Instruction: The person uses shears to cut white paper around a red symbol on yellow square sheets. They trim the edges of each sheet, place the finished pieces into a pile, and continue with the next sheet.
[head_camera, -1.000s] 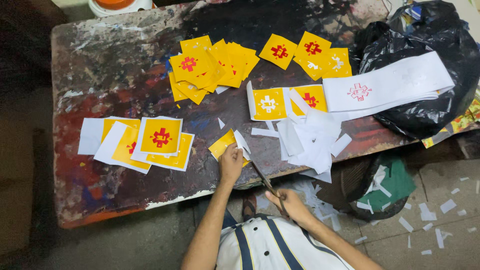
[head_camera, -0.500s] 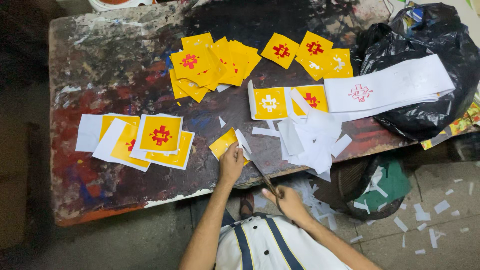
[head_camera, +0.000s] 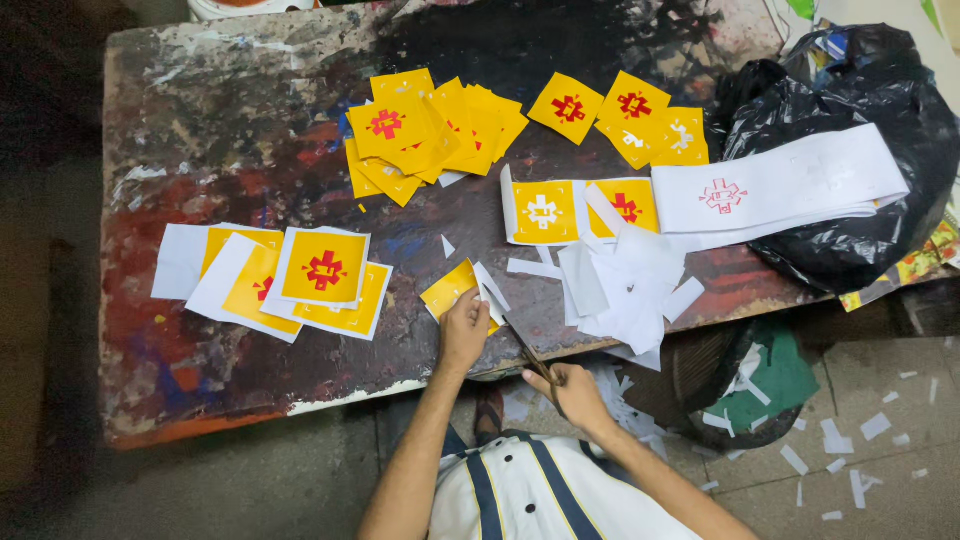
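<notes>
Now | yellow card (head_camera: 455, 291) at bench (head_camera: 200, 110) front edge, pinched in left hand (head_camera: 463, 333) | right hand (head_camera: 572, 395) grips scissors (head_camera: 522, 349) beside card, trimming white margin | next: likely turning the card.

Across the paint-stained table (head_camera: 200, 130) we see open surface in the upper left of the frame and along the lower left edge. A heap of yellow squares (head_camera: 430, 130) blocks the upper centre, uncut white-bordered sheets (head_camera: 270, 280) the middle left, white scraps (head_camera: 620, 280) the centre right, and a black bag (head_camera: 850, 200) the far right.
</notes>
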